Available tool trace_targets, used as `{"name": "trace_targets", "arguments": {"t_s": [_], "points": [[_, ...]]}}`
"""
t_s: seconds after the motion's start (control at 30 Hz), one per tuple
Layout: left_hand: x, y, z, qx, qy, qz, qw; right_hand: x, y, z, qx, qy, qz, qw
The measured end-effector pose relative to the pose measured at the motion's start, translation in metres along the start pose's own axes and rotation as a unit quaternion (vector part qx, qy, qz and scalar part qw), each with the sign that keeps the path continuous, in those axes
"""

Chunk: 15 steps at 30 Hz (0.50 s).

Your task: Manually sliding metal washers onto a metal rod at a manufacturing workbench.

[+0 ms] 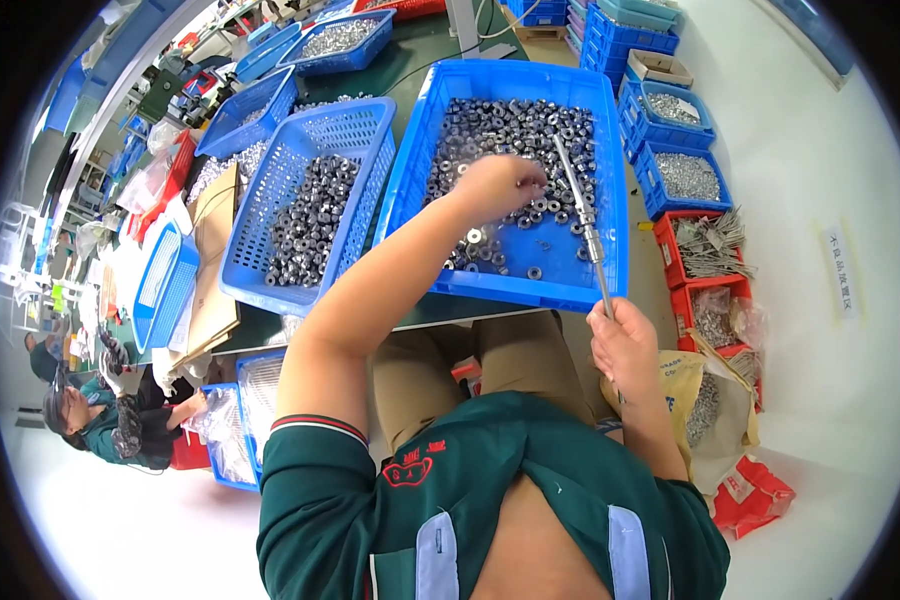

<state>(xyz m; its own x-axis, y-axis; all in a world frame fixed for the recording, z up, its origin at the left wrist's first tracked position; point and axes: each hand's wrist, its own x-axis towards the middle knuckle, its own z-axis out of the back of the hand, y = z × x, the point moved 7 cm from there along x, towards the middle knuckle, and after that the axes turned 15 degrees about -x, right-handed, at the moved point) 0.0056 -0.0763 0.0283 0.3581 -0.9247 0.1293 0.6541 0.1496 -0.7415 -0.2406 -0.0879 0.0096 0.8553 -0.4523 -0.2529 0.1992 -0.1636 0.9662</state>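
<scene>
A blue tray [615, 200] in front of me holds many small metal rings or nuts [515, 125], some dark and some shiny. Above them is my left hand [500, 188], its fingers curled together at the tips; I cannot make out what they hold, if anything. My right hand [625, 345] is closed around the lower end of a slim metal rod [574, 180]. The rod slants up and left over the tray's right side, with a thicker metal collar [593, 243] partway along it.
Left of the tray stands a blue perforated basket [240, 240] of similar dark parts. Cardboard sheets [210, 270] lie beyond it. Stacked blue bins [685, 185] and red bins [685, 255] of metal parts line the right. Another person [120, 420] sits at the far left.
</scene>
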Motion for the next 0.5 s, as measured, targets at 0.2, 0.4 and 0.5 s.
{"name": "trace_targets", "arguments": {"t_s": [0.2,0.4,0.5], "points": [[-0.009,0.007,-0.045,0.227,0.144,-0.018,0.963,-0.008,-0.005,0.003,0.01,0.004,-0.016,1.0],[-0.013,-0.001,-0.048,0.262,0.115,-0.084,0.954,-0.014,-0.006,0.003,0.006,0.006,-0.009,1.0],[-0.019,-0.009,-0.056,0.195,0.183,-0.097,0.959,-0.015,-0.005,0.004,0.008,0.007,-0.006,1.0]]}}
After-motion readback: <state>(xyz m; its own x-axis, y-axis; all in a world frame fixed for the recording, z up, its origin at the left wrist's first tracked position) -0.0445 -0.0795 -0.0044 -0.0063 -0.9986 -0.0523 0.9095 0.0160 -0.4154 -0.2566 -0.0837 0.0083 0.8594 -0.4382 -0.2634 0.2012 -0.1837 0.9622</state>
